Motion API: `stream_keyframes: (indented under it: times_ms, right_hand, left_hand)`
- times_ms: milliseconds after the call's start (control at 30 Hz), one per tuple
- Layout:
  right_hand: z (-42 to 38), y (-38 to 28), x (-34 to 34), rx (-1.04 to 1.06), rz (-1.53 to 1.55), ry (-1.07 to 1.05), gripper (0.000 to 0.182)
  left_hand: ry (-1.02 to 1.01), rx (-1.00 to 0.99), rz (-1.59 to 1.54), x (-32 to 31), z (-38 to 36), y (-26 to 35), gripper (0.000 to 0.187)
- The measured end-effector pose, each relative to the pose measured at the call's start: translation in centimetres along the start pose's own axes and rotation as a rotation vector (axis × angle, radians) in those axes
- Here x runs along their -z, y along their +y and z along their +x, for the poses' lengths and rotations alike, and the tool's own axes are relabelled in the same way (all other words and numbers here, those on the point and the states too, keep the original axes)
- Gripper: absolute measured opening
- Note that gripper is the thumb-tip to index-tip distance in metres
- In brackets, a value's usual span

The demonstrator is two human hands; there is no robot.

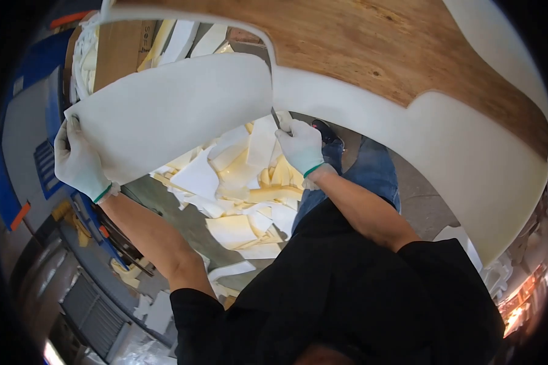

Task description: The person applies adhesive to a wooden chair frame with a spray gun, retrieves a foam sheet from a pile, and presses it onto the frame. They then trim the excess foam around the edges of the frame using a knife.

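Note:
My left hand (79, 155), in a white glove with a green cuff, grips the left end of a curved white foam sheet piece (182, 91), thumb on top and fingers partly hidden. My right hand (301, 145), gloved alike, is closed around a knife whose thin dark blade (276, 119) shows at the right corner of that piece. Right there, the piece meets a larger white foam sheet (341, 97), separated by a narrow slit above the blade. The knife's handle is hidden in my fist. A brown wooden board (347, 45) lies over the larger sheet.
Below the sheet, a heap of white and yellowish foam offcuts (237, 176) covers part of the floor. A cardboard box (120, 52) stands at the upper left. Blue and grey equipment (39, 140) lines the left side. My legs in jeans (374, 167) are under the sheet's edge.

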State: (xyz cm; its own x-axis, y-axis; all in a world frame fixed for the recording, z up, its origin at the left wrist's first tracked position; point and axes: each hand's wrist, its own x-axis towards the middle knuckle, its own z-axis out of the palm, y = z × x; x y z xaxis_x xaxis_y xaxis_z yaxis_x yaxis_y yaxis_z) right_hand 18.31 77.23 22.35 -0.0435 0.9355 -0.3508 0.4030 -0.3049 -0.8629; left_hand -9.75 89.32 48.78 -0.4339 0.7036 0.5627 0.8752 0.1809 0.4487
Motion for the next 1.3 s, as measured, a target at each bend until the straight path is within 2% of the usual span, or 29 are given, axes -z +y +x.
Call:
stream_keyframes:
  times_ms: [33, 67, 167, 267, 300, 333, 400, 433, 467, 500, 533, 567, 600, 633, 667, 700, 733, 800, 833, 900, 933, 967, 1033, 1067, 1133, 1233, 1300]
  right_hand:
    - [-0.7, 0.4, -0.4, 0.054, 0.042, 0.073, 0.025]
    - [-1.4, 0.8, -0.3, 0.069, 0.019, 0.051, 0.025]
    - [-3.1, 1.3, 1.0, -0.18, 0.095, -0.223, 0.018]
    - [-3.7, 0.6, 4.2, -0.241, 0.169, -0.224, 0.017]
    - [-3.1, -0.6, 5.6, -0.27, 0.183, -0.174, 0.018]
    - [-2.4, -2.2, 7.1, -0.309, 0.198, -0.12, 0.019]
    - [-0.4, -3.7, 9.8, -0.236, 0.181, -0.06, 0.025]
    - [0.6, -4.2, 10.6, -0.166, 0.198, -0.034, 0.027]
    - [1.7, -4.8, 11.3, -0.094, 0.217, 0.001, 0.028]
    - [2.5, -5.7, 12.1, -0.081, 0.202, -0.007, 0.028]
    - [3.4, -6.7, 12.8, -0.023, 0.16, -0.003, 0.029]
    - [4.3, -7.4, 13.2, 0.037, 0.119, 0.001, 0.03]
    - [5.0, -7.7, 13.6, 0.048, 0.105, -0.006, 0.03]
    - [5.7, -7.7, 14.3, 0.101, 0.1, -0.008, 0.029]
    - [6.4, -8.0, 14.9, 0.156, 0.09, -0.011, 0.028]
    - [7.1, -8.6, 15.3, 0.126, 0.061, -0.015, 0.025]
    - [7.8, -8.7, 15.8, 0.138, 0.035, -0.024, 0.025]
    - [9.4, -8.2, 16.4, 0.102, -0.053, -0.062, 0.022]
    - [10.3, -7.4, 16.4, 0.181, -0.073, -0.05, 0.02]
    - [11.8, -5.5, 16.6, 0.346, -0.168, -0.045, 0.019]
    - [12.5, -4.5, 16.5, 0.443, -0.237, -0.036, 0.019]
    - [12.7, -4.2, 16.1, 0.44, -0.253, -0.041, 0.019]
    - [12.4, -3.8, 14.7, 0.654, -0.366, -0.046, 0.017]
    - [12.4, -3.6, 13.7, 0.656, -0.377, -0.065, 0.017]
    - [12.3, -3.0, 12.1, 0.77, -0.463, -0.09, 0.015]
    - [13.2, -1.7, 10.7, 0.867, -0.51, -0.091, 0.013]
    - [13.6, -1.1, 10.3, 0.866, -0.532, -0.099, 0.013]
  left_hand:
    - [0.014, 0.041, 0.012, 0.8, -0.3, -1.0, 0.024]
    - [0.03, 0.085, 0.025, 1.7, -0.8, -2.1, 0.024]
    - [0.097, 0.227, 0.118, 5.2, -2.7, -6.9, 0.03]
    - [0.081, 0.367, 0.261, 9.8, -6.8, -10.8, 0.034]
    - [0.042, 0.475, 0.163, 10.7, -8.6, -11.1, 0.033]
    - [-0.048, 0.499, 0.167, 11.9, -10.5, -13.9, 0.032]
    - [-0.269, 0.473, 0.177, 11.8, -14.2, -18.7, 0.032]
    - [-0.343, 0.538, 0.202, 10.8, -16.1, -20.1, 0.035]
    - [-0.389, 0.553, 0.191, 9.7, -18.5, -24.5, 0.038]
    - [-0.476, 0.671, 0.227, 8.9, -20.0, -27.7, 0.037]
    - [-0.467, 0.684, 0.217, 8.4, -22.1, -31.7, 0.037]
    - [-0.512, 0.632, 0.342, 7.9, -24.4, -35.8, 0.044]
    - [-0.557, 0.582, 0.466, 7.6, -25.4, -35.7, 0.051]
    - [-0.554, 0.603, 0.457, 7.4, -26.6, -35.3, 0.051]
    - [-0.388, 0.823, 0.817, 6.8, -27.7, -34.9, 0.059]
    - [-0.211, 1.032, 1.174, 6.0, -28.6, -33.6, 0.068]
    - [-0.204, 1.076, 1.087, 5.9, -29.8, -34.4, 0.081]
    - [-0.338, 0.904, 0.868, 4.0, -31.8, -32.2, 0.084]
    - [-0.336, 0.919, 0.849, 2.0, -32.8, -29.2, 0.084]
    - [-0.432, 0.754, 0.148, -3.8, -34.1, -19.8, 0.087]
    - [-0.49, 0.681, 0.02, -6.9, -34.7, -16.0, 0.088]
    - [-0.472, 0.735, -0.088, -9.1, -33.5, -10.5, 0.089]
    - [-0.468, 0.705, -0.239, -12.2, -31.2, -2.0, 0.09]
    - [-0.479, 0.649, -0.249, -13.6, -29.5, 0.7, 0.09]
    - [-0.494, 0.602, -0.252, -16.1, -28.0, 3.6, 0.09]
    - [-0.602, 0.585, -0.237, -19.7, -26.8, 3.9, 0.082]
    - [-0.689, 0.693, -0.41, -20.8, -26.6, 3.8, 0.064]
